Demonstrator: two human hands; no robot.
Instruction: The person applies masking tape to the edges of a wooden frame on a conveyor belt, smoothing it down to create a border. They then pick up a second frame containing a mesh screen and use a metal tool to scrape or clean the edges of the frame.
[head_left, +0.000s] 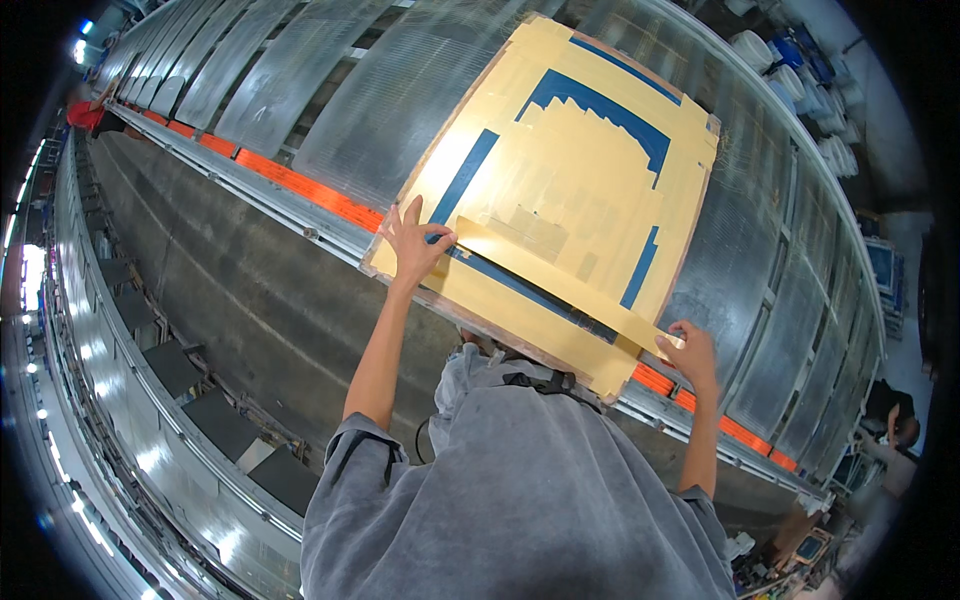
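Note:
A long strip of pale yellow tape (560,283) is stretched between my two hands, slanting down to the right over the near part of a flat frame. My left hand (415,243) pinches its left end between thumb and forefinger, the other fingers raised. At the right end, my right hand (690,352) grips the strip with curled fingers, just past the frame's right edge. The frame (480,318) is mostly covered in the same yellow, with blue bands (465,178) showing around its middle. One blue band lies partly hidden just below the strip.
Beneath the frame runs a long table with glossy grey panels (360,125) and an orange strip (300,187) along its near edge. A second long table (130,370) curves along the left. White buckets (755,50) stand beyond. Other people (88,112) are at the far left and right.

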